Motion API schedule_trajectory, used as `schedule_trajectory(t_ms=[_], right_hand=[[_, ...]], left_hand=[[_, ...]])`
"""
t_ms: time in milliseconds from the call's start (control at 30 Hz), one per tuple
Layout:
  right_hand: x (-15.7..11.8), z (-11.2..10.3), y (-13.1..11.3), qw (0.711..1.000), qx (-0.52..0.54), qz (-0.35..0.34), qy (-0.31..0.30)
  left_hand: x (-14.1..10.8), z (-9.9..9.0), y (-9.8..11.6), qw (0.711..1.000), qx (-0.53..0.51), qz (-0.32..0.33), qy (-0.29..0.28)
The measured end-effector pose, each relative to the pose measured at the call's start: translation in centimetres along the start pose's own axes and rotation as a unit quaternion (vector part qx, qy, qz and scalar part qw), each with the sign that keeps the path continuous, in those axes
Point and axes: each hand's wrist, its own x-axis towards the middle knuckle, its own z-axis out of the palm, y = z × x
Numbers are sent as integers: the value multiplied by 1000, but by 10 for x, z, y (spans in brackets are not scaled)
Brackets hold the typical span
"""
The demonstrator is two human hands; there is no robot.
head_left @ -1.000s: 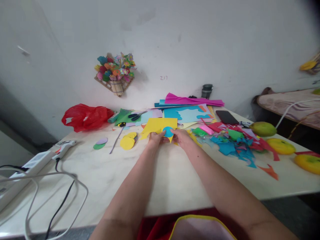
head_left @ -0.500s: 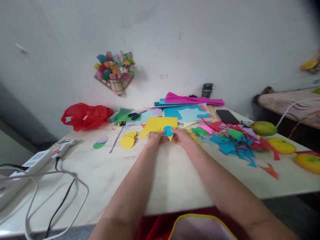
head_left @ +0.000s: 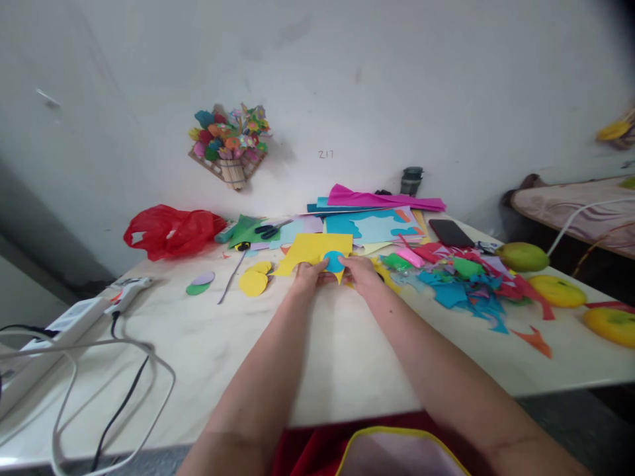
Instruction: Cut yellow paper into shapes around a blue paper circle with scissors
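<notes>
Both hands hold a sheet of yellow paper (head_left: 317, 246) just above the table, with a blue paper circle (head_left: 335, 262) lying on its near edge. My left hand (head_left: 308, 272) is closed on the paper, its thumb at the circle's left side. On the other side, my right hand (head_left: 361, 270) pinches circle and sheet, thumb on top. The fingers underneath are mostly hidden. A pointed bit of yellow paper juts down between the hands. To the left lie several yellow paper circles (head_left: 253, 283), plus a green circle (head_left: 197, 289) and a lilac circle (head_left: 202, 277).
Scissors (head_left: 268, 231) lie behind on green paper, near a red plastic bag (head_left: 171, 233). Paper scraps (head_left: 466, 291), a phone (head_left: 450, 233) and mangoes (head_left: 558, 291) are on the right. A power strip (head_left: 59, 327) with cables sits left. Coloured sheets (head_left: 381, 225) lie by the wall.
The hands keep the same grip on the yellow sheet and blue circle. Only a slight shift of the camera view shows.
</notes>
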Motion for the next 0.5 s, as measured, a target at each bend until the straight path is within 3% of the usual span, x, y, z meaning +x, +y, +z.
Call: schedule_trajectory(t_ms=[233,500], right_hand=[[3,3,6,999,20,-26,16],[7,4,10,996,35,-76,34]], left_hand=[[0,3,-3,998,-56,19,-21],[-4,18,-3,989,-143,-33,6]])
